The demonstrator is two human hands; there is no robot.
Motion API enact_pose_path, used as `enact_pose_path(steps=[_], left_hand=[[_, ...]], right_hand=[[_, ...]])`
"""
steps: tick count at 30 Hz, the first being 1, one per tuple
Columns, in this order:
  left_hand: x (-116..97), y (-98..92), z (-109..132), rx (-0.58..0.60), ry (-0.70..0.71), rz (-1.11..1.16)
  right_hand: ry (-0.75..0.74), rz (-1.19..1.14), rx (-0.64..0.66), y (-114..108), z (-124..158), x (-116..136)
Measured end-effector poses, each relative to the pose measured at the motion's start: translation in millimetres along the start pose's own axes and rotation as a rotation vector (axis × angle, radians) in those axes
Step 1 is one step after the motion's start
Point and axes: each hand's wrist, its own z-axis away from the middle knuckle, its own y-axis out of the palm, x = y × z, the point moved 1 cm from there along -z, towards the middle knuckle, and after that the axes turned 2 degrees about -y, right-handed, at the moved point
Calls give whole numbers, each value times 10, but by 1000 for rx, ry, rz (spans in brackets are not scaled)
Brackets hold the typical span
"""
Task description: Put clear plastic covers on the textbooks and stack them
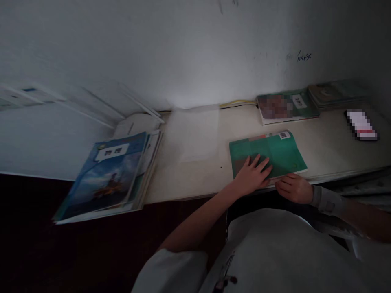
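Observation:
A green book [276, 152] with a barcode label at its far corner lies near the table's front edge. My left hand [253, 175] rests flat on its cover, fingers spread. At the book's near edge, my right hand [293, 188] is closed, with curled fingers pinching that edge; its fingertips are partly hidden. A grey band circles my right wrist.
A stack with a blue book [113, 175] on top overhangs the table's left end. Against the wall are another book [302, 106] and a stack of books [339, 93]. A phone [362, 124] lies at the right. A translucent sheet [195, 134] covers part of the white tabletop [183, 179].

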Motion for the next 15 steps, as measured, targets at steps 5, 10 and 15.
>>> enact_pose_path(steps=[5, 10, 15], left_hand=[[65, -56, 72, 12, 6, 59], [249, -185, 537, 153, 132, 226], [404, -67, 1008, 62, -6, 227]], right_hand=[[158, 55, 4, -2, -46, 46], [255, 15, -18, -92, -124, 124], [236, -96, 91, -310, -231, 92]])
